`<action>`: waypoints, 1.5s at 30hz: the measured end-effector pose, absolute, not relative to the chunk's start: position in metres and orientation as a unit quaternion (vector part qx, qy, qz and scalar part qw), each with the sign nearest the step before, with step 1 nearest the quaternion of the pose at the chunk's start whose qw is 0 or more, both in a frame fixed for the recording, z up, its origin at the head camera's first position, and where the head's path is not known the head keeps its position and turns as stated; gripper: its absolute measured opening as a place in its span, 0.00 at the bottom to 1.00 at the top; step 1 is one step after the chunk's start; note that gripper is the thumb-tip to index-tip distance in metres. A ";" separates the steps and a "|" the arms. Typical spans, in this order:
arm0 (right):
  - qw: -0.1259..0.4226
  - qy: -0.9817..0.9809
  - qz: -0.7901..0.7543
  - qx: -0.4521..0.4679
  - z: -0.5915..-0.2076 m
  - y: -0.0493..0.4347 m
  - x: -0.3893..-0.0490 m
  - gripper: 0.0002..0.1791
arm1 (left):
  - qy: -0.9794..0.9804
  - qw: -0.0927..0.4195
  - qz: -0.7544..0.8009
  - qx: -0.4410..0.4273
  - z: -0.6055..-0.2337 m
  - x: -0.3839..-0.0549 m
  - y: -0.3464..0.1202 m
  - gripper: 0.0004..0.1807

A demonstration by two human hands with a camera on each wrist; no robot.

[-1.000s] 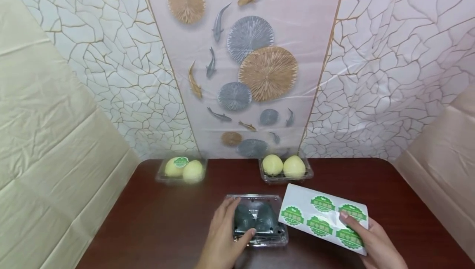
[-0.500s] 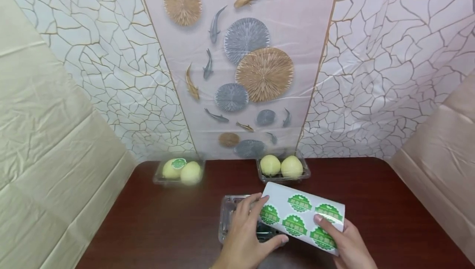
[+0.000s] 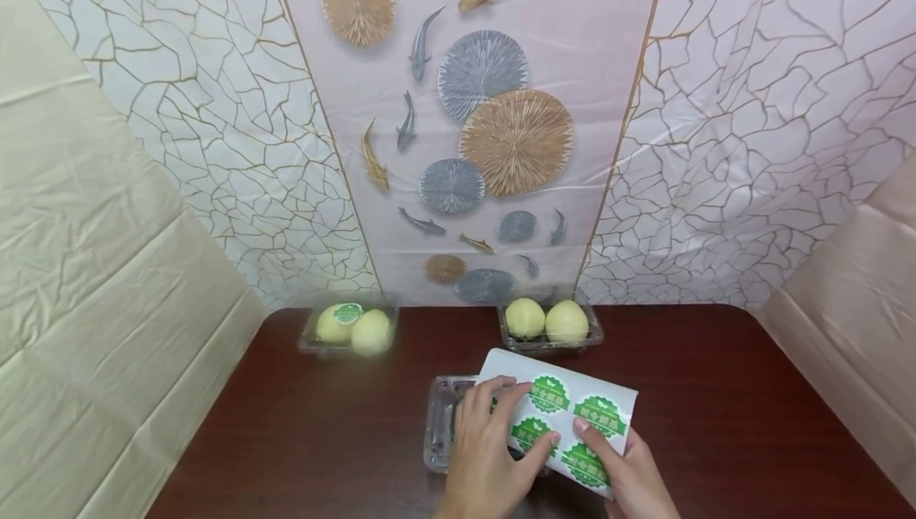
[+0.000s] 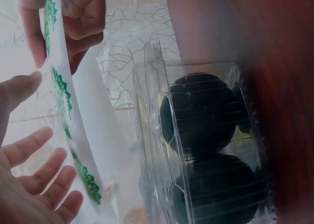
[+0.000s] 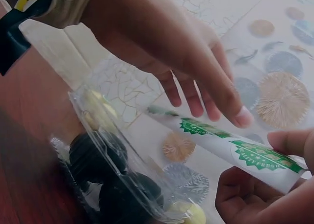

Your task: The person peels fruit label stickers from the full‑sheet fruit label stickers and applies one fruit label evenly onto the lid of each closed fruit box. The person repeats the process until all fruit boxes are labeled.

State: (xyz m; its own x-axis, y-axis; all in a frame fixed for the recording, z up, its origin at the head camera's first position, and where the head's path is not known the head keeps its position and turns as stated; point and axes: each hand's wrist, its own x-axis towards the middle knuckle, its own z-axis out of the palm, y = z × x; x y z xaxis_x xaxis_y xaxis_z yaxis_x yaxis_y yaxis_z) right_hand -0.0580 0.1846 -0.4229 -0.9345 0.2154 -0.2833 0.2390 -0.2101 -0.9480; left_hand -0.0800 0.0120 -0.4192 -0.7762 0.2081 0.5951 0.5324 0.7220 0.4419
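Note:
My right hand [image 3: 633,475] pinches a white sheet of round green stickers [image 3: 563,414] at its right edge, thumb on top and fingers underneath. My left hand [image 3: 490,451] is over the sheet's left part, its fingers spread and slightly bent. In the right wrist view, the left fingertips [image 5: 244,117] hover close above the stickers; contact is unclear. Beneath the sheet, a closed clear plastic clamshell box [image 3: 436,433] lies on the table, mostly hidden in the head view. The left wrist view shows two dark rounded shapes [image 4: 198,116] inside it; their kind is unclear.
Two clear boxes stand along the back of the brown table [image 3: 300,424], each with two pale yellow-green round fruits. The left box [image 3: 325,344] bears a green sticker; none shows on the right box [image 3: 551,348]. A patterned cloth [image 3: 515,50] hangs behind.
My right hand has brought the sticker sheet leftward over the box. My left hand has left the box and shifted right, over the sheet's left part.

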 end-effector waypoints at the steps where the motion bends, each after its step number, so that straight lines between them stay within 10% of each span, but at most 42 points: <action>1: 0.007 0.626 -0.759 0.178 -0.423 0.184 -0.058 0.26 | -0.890 0.262 -0.311 -0.208 -0.419 -0.080 0.013 0.30; 45: -0.053 0.645 -0.749 0.142 -0.406 0.170 -0.061 0.17 | -0.834 0.241 -0.437 -0.237 -0.407 -0.091 0.025 0.11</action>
State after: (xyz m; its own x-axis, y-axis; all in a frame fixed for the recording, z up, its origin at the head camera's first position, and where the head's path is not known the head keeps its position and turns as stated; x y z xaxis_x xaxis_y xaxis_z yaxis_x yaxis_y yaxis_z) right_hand -0.0613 0.1697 -0.4060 -0.9538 0.2633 -0.1445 0.1038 -0.1624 -0.9813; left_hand -0.0907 0.0247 -0.4074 -0.7723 0.1846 0.6079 0.6047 0.5069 0.6143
